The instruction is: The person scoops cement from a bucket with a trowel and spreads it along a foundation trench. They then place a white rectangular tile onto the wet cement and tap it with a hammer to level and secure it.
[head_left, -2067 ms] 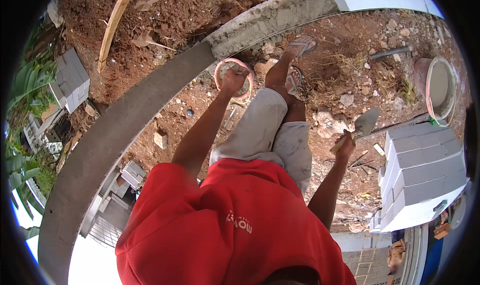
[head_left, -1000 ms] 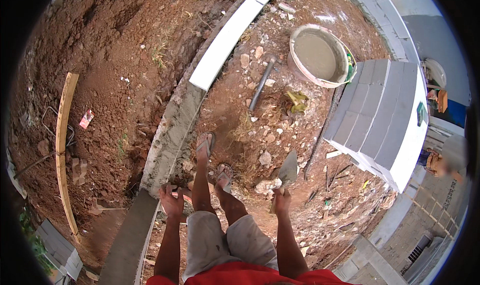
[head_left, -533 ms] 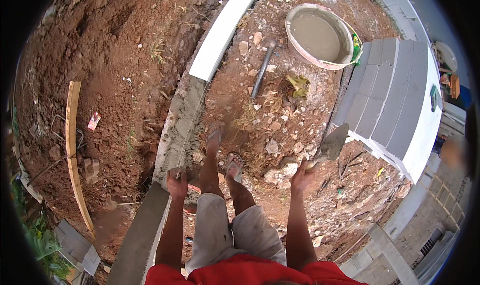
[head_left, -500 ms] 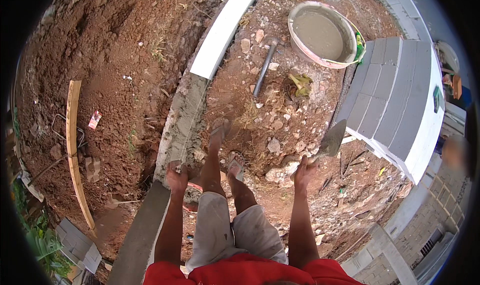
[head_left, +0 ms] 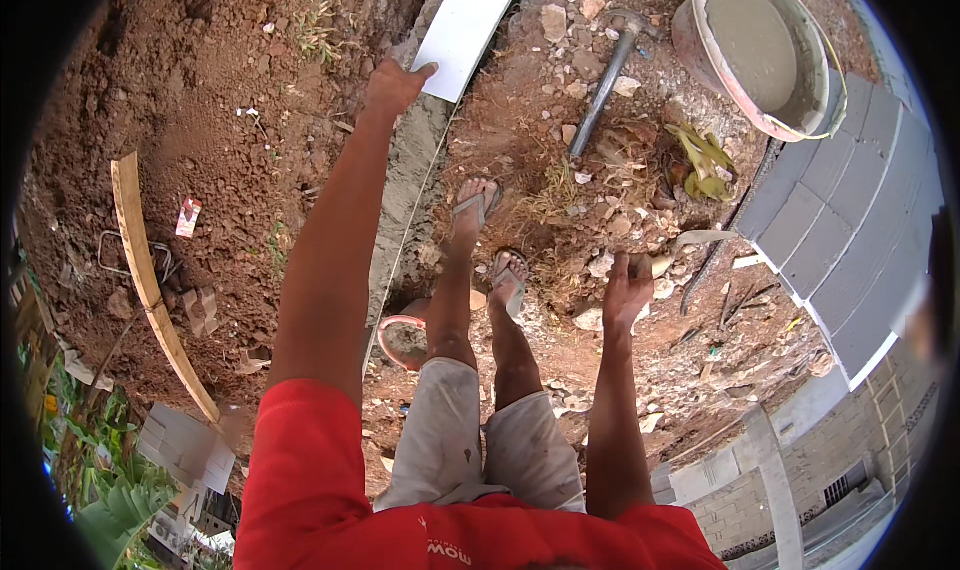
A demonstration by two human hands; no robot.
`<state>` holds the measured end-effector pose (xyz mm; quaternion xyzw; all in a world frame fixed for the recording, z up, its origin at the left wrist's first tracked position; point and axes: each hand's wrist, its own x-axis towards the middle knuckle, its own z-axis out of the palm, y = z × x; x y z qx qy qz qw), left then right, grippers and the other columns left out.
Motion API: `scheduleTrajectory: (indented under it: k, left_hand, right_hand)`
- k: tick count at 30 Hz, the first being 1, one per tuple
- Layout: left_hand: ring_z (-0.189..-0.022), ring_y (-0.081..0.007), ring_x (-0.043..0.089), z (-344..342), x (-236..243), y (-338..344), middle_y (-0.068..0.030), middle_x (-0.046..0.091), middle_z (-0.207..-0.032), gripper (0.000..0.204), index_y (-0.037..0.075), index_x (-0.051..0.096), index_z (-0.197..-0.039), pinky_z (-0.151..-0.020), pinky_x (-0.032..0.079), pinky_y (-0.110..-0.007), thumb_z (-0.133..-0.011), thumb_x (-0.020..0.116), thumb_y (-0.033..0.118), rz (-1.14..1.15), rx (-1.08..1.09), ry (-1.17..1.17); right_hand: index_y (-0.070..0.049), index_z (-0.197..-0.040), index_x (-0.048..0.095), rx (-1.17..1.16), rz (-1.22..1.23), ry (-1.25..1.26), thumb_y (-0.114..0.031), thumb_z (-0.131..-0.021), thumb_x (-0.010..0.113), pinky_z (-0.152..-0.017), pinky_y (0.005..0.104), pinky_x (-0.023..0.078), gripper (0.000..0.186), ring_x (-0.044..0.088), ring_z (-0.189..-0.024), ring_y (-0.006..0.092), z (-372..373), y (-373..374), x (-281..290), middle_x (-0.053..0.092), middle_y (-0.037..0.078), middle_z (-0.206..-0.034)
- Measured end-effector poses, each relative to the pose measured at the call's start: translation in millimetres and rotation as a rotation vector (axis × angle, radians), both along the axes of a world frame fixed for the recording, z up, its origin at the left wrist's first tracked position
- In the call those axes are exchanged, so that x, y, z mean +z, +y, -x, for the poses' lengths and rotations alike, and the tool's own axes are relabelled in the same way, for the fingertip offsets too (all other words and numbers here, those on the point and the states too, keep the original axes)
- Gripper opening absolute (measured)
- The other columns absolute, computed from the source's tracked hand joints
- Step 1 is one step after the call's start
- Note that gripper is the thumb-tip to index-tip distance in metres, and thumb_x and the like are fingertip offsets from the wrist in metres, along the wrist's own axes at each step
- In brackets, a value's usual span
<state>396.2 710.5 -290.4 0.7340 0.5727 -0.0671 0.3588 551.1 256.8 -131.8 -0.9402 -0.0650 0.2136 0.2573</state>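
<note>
My left hand reaches up to the near end of a white block strip, gripping its left corner with the thumb on the white face. Below that end runs a bed of rough wet mortar with a thin string along it. My right hand is closed round the handle of a trowel, its blade turned edge-on to the view. Between my left arm and legs, a small pink-rimmed bucket sits partly hidden behind my leg.
A large tub of grey mortar, a hammer and stacked grey blocks are to my right. Reddish soil with rubble surrounds my sandalled feet. A bent wooden plank lies on the left, with leafy plants beyond.
My left hand has moved from beside the small bucket up to the white block's end. My right hand has risen slightly and the trowel has turned edge-on. The view has shifted.
</note>
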Motion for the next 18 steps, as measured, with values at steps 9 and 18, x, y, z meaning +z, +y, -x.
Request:
scheduleTrajectory:
  k: [9,18]
  left_hand:
    - [-0.133,-0.0415,0.059,-15.7,-38.4,-3.0,-0.0285,0.059,-0.144,0.113,-0.007,0.052,-0.147,-0.11,0.05,-0.049,-0.078,0.074,0.079,0.225,-0.033,0.133]
    - [-0.125,-0.037,0.066,-20.9,-26.6,-4.3,-0.0252,0.068,-0.133,0.111,0.003,0.054,-0.151,-0.106,0.053,-0.044,-0.075,0.071,0.082,0.173,-0.065,0.127]
  right_hand:
    - [0.003,-0.132,0.052,0.379,0.004,-0.172,-0.009,-0.09,0.069,-0.094,0.0469,0.051,0.046,0.06,-0.107,0.0332,-27.9,187.4,-53.2,0.061,0.017,-0.115]
    - [0.005,-0.123,0.051,0.213,0.441,-0.072,-0.025,-0.08,0.081,-0.1,0.0487,0.051,0.061,0.062,-0.115,0.0452,-112.0,237.4,-106.7,0.057,0.027,-0.128]
